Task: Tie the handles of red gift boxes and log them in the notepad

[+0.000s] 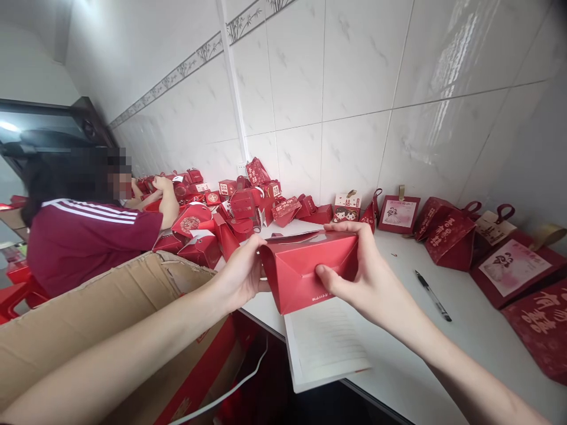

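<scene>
Between my two hands, above the table's front edge, is a red paper gift box [296,274] with slanted sides and small gold print low on its face. My left hand [245,271] grips its left end, fingers partly hidden behind it. My right hand [361,271] clasps the right end, thumb pressed on the front panel and fingers over the top edge. Along the top of the box the flaps look not fully closed. Below it lies an open notebook [328,348] with lined pages, sticking out past the table edge.
A black pen [433,295] lies on the white table [398,330]. Finished-looking red boxes [447,233] line the wall at right; many more are piled at left. A large cardboard carton [133,295] stands at front left, a white cable [239,383] beside it. A person in maroon [97,236] sits far left.
</scene>
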Tool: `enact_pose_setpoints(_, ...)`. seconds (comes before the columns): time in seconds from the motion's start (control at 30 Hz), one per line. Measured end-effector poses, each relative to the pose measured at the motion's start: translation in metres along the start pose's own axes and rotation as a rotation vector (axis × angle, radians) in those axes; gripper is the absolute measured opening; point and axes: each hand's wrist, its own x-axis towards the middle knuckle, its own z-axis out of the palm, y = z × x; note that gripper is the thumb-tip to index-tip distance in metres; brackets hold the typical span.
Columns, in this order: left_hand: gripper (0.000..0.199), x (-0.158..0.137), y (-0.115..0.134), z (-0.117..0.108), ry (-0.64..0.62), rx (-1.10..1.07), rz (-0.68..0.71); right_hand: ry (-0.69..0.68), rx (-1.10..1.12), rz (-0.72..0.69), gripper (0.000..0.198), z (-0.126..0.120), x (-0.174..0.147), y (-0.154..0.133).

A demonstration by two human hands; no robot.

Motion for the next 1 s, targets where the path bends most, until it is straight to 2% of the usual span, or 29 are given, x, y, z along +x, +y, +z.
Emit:
enact_pose_setpoints(0.1,0.008,0.000,0.000,0.000,-0.006,-0.003,-0.003,0.012,0.001,-0.017,0.036,0.001,0.001,0.003)
enact_pose_setpoints(0.4,0.010,0.000,-0.004,0.000,-0.040,0.005,-0.012,0.083,-0.070,-0.027,0.036,0.006,-0.002,0.004)
enact_pose_setpoints(0.5,0.012,0.002,-0.006,-0.004,-0.053,0.019,0.029,0.048,-0.021,-0.047,0.030,0.001,0.000,0.007)
enact_pose_setpoints(0.57,0.019,0.004,-0.007,-0.010,-0.074,0.084,0.168,-0.027,0.105,-0.027,0.028,-0.004,0.003,0.011)
enact_pose_setpoints(0.63,0.029,0.005,-0.008,-0.017,-0.107,0.206,0.414,-0.072,0.214,0.015,0.031,-0.008,0.007,0.015)
enact_pose_setpoints(0.7,0.042,0.004,-0.011,-0.025,-0.175,0.379,0.666,-0.034,0.245,0.012,0.035,-0.008,0.011,0.017)
enact_pose_setpoints(0.73,0.047,0.002,-0.013,-0.028,-0.235,0.478,0.747,0.002,0.246,-0.008,0.037,-0.007,0.011,0.017)
enact_pose_setpoints(0.8,0.051,-0.002,-0.019,-0.031,-0.371,0.669,0.811,0.063,0.254,-0.054,0.040,-0.004,0.011,0.015)
enact_pose_setpoints(0.87,0.051,-0.007,-0.026,-0.031,-0.474,0.798,0.818,0.066,0.256,-0.068,0.036,0.000,0.009,0.010)
enact_pose_setpoints(1.0,0.046,-0.013,-0.036,-0.025,-0.478,0.774,0.842,0.024,0.203,0.013,0.024,0.003,0.002,0.000)
